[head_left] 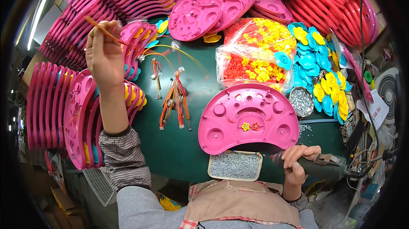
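Note:
My left hand (104, 54) is raised at the left, its fingers closed on thin orange and yellow wires (100, 29). Some strands, smeared by motion, trail toward the green table (187, 114). At the lower right my right hand (297, 161) is wrapped round a dark electric screwdriver (328, 168), its tip pointing left. Just left of the tip lies a pink curved plastic shell (230, 120), hollow side up, with a yellow star piece (246, 127) and a red star piece (255, 127) set in it. More wire bundles (174, 99) with small connectors rest between my left arm and the shell.
Below the shell stands a tray of small screws (234, 166); a round metal dish (301, 101) holds more. Behind sits a clear bag of red and yellow pieces (255, 54). Blue and yellow flower pieces (311, 58) pile up at right. Stacked pink shells (51, 105) line the left and back.

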The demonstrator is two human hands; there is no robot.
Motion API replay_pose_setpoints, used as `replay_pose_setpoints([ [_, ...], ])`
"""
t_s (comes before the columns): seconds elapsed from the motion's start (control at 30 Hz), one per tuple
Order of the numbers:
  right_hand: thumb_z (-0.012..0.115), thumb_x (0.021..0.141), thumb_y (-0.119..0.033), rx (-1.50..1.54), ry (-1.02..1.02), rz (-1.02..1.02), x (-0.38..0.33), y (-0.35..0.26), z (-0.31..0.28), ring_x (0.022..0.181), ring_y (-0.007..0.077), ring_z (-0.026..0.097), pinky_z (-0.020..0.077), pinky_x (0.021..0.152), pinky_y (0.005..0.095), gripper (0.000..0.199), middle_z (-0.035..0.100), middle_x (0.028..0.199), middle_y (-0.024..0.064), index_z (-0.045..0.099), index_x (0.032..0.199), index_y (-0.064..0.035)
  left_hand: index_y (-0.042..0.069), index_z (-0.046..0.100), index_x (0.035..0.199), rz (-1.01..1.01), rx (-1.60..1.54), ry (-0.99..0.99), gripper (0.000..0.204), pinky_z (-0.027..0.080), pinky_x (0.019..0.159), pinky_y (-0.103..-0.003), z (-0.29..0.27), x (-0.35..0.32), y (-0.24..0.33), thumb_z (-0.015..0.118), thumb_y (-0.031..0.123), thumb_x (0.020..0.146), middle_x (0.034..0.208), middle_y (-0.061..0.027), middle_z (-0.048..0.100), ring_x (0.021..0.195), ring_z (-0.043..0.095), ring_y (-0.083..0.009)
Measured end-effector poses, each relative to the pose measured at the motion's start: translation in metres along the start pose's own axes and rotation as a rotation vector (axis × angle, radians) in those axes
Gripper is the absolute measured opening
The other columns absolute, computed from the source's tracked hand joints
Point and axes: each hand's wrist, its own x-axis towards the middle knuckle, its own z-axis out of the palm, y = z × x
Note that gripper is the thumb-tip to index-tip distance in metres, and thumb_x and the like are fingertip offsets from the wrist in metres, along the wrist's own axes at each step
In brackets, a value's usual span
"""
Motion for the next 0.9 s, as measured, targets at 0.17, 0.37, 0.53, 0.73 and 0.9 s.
replay_pose_setpoints([
  [0.17, 0.068, 0.088, 0.0, 0.059, 0.002, -0.016, -0.001, 0.002, -0.004, 0.058, 0.0186, 0.057, 0.0546, 0.066, 0.0368, 0.042, 0.058, 0.073, 0.0091, 0.042, 0.12, -0.0071, 0.0, 0.066, 0.117, -0.265, 0.118, -0.087, 0.02, 0.051, 0.088, -0.028, 0.0, -0.031, -0.015, 0.056, 0.017, 0.112, 0.11, -0.0086, 0.071, 0.094, 0.064, -0.0115],
  [0.37, 0.064, 0.087, -0.002, 0.052, -0.005, 0.011, -0.001, 0.003, 0.001, 0.057, 0.0172, 0.054, 0.0525, 0.064, 0.0345, 0.039, 0.056, 0.07, 0.0078, 0.041, 0.12, -0.0067, 0.004, 0.067, 0.107, -0.242, 0.347, -0.059, 0.017, 0.049, 0.084, -0.025, 0.006, -0.044, 0.004, 0.057, 0.017, 0.112, 0.101, -0.0047, 0.068, 0.09, 0.06, -0.0092],
  [0.53, 0.064, 0.086, 0.0, 0.096, 0.009, 0.015, -0.001, 0.005, 0.005, 0.056, 0.0175, 0.055, 0.0537, 0.064, 0.0356, 0.04, 0.057, 0.07, 0.0082, 0.04, 0.117, -0.007, 0.002, 0.067, 0.11, 0.101, 0.69, -0.036, 0.02, 0.051, 0.091, -0.028, -0.003, -0.033, 0.017, 0.054, 0.016, 0.113, 0.108, -0.0068, 0.071, 0.094, 0.063, -0.0108],
  [0.73, 0.067, 0.086, -0.002, 0.089, 0.015, 0.049, -0.005, 0.001, 0.01, 0.056, 0.0183, 0.056, 0.0548, 0.064, 0.0359, 0.04, 0.058, 0.069, 0.0087, 0.042, 0.117, -0.0063, 0.002, 0.065, 0.114, -0.06, 0.162, -0.031, 0.022, 0.052, 0.096, -0.033, 0.001, -0.041, 0.007, 0.049, 0.018, 0.114, 0.111, -0.0116, 0.069, 0.101, 0.065, -0.0179],
  [0.9, 0.07, 0.087, -0.004, 0.131, -0.001, 0.14, 0.0, 0.002, 0.014, 0.058, 0.0207, 0.058, 0.0576, 0.066, 0.0391, 0.039, 0.06, 0.07, 0.0101, 0.044, 0.116, -0.0054, 0.002, 0.058, 0.112, -0.291, 0.335, -0.087, 0.018, 0.049, 0.1, -0.035, 0.029, -0.082, -0.01, 0.046, 0.015, 0.115, 0.105, -0.0116, 0.07, 0.1, 0.065, -0.0173],
])
